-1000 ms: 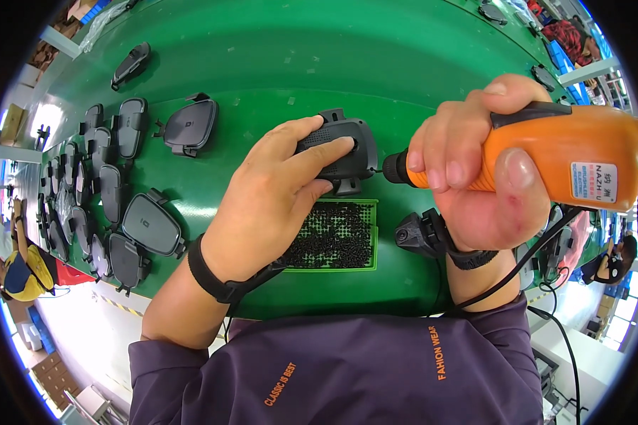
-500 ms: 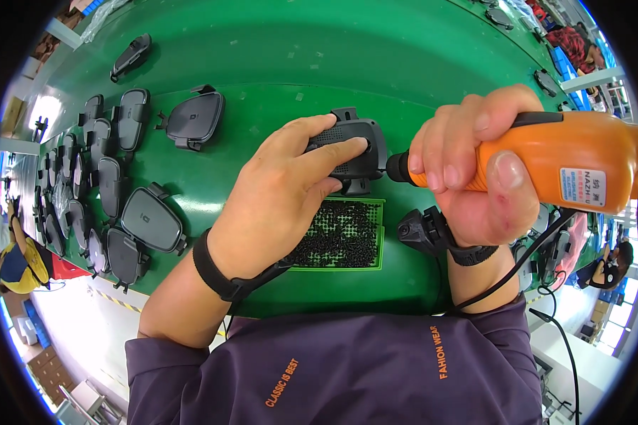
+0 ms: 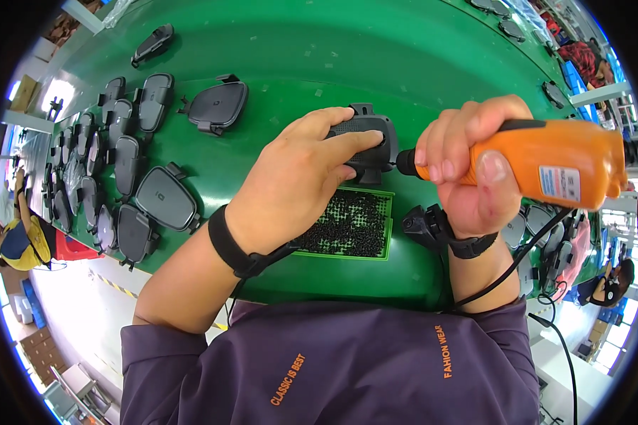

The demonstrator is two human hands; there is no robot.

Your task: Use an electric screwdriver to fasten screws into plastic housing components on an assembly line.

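A black phone holder lies on the green table in front of me. My left hand is closed over its left part, with the index finger stretched across its back and the thumb by its near side. In my right hand I grip an orange electric screwdriver, held level and pointing left. The black nose of the screwdriver is at the holder's right edge; whether a screw sits on the bit is too small to tell. Just nearer to me, a green tray holds many small black screws.
Several more black phone holders lie spread over the table's left side, and one lies beyond my left hand. A black cable runs from the screwdriver past my right forearm. More holders lie at the right. Other people are at both sides.
The whole view has shifted slightly, so the table's things appear further right. Both hands keep their grips, and the screwdriver's nose stays at the holder's right edge.
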